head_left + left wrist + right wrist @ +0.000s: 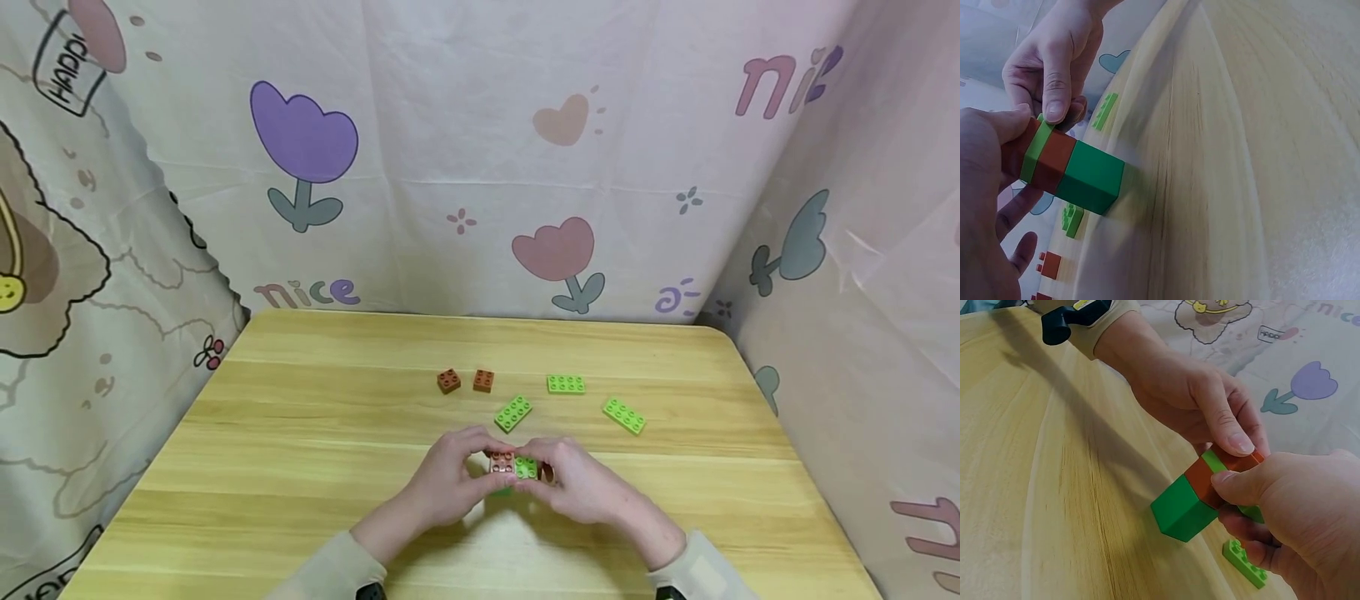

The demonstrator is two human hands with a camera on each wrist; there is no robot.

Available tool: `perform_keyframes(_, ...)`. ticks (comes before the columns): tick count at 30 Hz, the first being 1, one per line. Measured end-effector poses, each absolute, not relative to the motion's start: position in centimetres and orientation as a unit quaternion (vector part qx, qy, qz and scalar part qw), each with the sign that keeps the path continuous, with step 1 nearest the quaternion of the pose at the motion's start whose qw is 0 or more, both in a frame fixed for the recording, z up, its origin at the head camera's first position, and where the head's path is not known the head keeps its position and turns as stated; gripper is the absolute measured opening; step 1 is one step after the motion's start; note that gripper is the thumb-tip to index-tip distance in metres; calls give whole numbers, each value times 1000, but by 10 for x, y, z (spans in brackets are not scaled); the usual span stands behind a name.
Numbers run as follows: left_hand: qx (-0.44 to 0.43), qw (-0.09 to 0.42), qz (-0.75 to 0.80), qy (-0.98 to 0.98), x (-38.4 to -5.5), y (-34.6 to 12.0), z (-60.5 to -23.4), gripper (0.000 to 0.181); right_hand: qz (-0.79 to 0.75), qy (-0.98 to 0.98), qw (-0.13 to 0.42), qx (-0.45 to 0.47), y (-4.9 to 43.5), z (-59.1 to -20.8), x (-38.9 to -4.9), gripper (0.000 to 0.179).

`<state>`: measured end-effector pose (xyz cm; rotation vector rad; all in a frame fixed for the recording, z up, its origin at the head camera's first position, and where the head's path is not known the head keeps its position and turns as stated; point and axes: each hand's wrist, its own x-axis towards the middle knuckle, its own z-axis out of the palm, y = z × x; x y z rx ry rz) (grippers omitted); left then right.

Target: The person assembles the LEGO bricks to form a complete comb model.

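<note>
Both hands hold a small tower of toy building bricks above the front middle of the table. At its bottom is a dark green block point(1092, 178), with a brown brick point(1055, 161) on it. A light green brick point(527, 468) lies across that and juts out to the right. On its left part sits another brown brick point(502, 462). My left hand point(450, 477) grips the upper brown brick between thumb and fingers. With thumb and fingertips, my right hand point(579, 485) pinches the light green brick; its fingers hide the jutting end.
Farther back on the wooden table point(337, 400) lie two brown bricks, one left point(448, 382) and one right point(483, 381). Light green bricks lie nearby: a tilted one point(513, 414), one at the back point(566, 384) and one to the right point(624, 415). A patterned cloth point(450, 125) hangs behind.
</note>
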<state>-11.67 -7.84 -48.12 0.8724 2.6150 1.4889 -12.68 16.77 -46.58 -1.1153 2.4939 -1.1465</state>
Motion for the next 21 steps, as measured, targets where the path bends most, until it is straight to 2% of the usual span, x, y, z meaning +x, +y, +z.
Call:
perform_keyframes(4,285,0,481,829,-117,-79,-483,34,-386,838,87,-377,167,-467,-126,42)
perform_keyframes(12,317,-44,441,839,-118,-81,-487,39,-401,830,89,-377,167,-468,-125,41)
perform_keyframes(21,319,-49,431,843,-120,-81,-490,42,-394,840,93,-360,172,-463,-125,42)
